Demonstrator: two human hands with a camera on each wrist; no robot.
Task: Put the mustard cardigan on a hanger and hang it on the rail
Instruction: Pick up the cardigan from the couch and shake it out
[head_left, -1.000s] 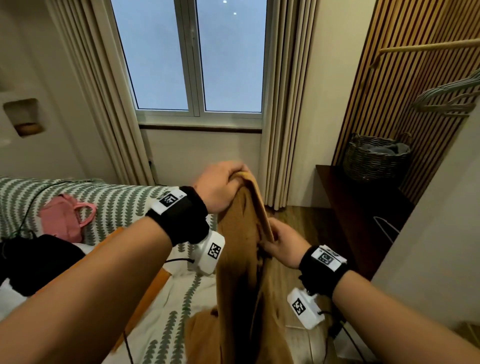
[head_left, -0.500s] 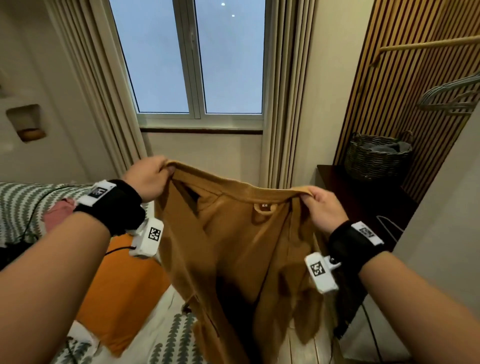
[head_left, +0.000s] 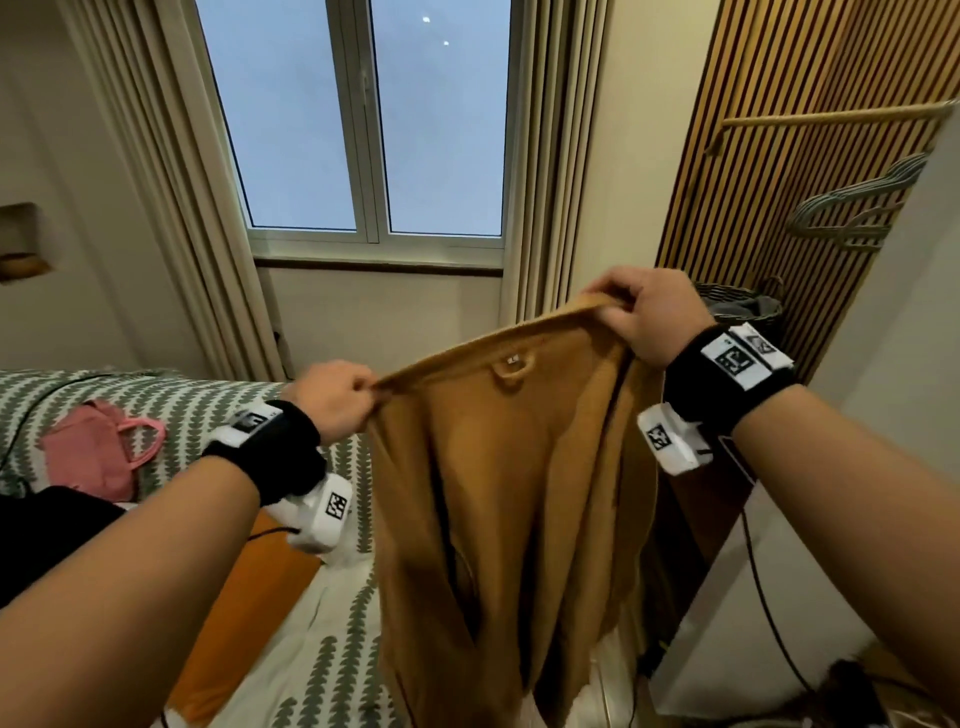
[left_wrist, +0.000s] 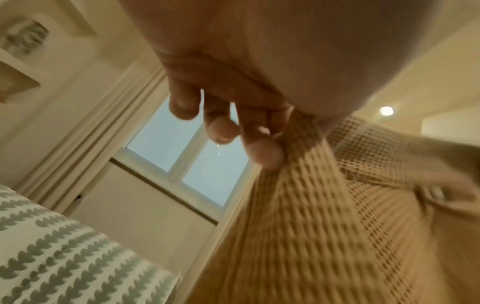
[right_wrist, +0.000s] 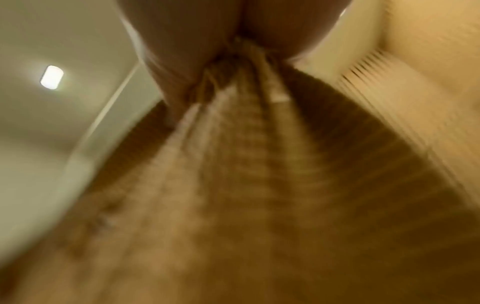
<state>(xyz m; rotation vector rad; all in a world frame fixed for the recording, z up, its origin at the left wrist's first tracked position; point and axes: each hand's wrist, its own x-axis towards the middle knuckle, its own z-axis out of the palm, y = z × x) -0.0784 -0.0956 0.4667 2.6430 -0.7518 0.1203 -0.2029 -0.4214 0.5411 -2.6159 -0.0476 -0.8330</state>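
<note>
The mustard cardigan (head_left: 509, 483) hangs in the air in front of me, stretched along its neckline, its hanging loop (head_left: 511, 370) facing me. My left hand (head_left: 337, 397) pinches the left shoulder (left_wrist: 298, 185). My right hand (head_left: 647, 317) grips the right shoulder (right_wrist: 244, 127), held higher than the left. Several pale hangers (head_left: 852, 215) hang on the wooden rail (head_left: 831, 117) at the upper right, against the slatted wall. The wrist views are blurred.
A bed with a leaf-patterned cover (head_left: 182, 400) lies at the left, carrying a pink bag (head_left: 98, 457), a dark garment (head_left: 47, 525) and an orange cloth (head_left: 244, 613). A woven basket (head_left: 743, 312) sits on a dark shelf behind my right hand. A cable (head_left: 763, 597) runs below my right arm.
The cardigan went from bunched and folded to spread wide between my hands. Since then my left hand has dropped and moved inward, and my right hand has risen, tilting the neckline.
</note>
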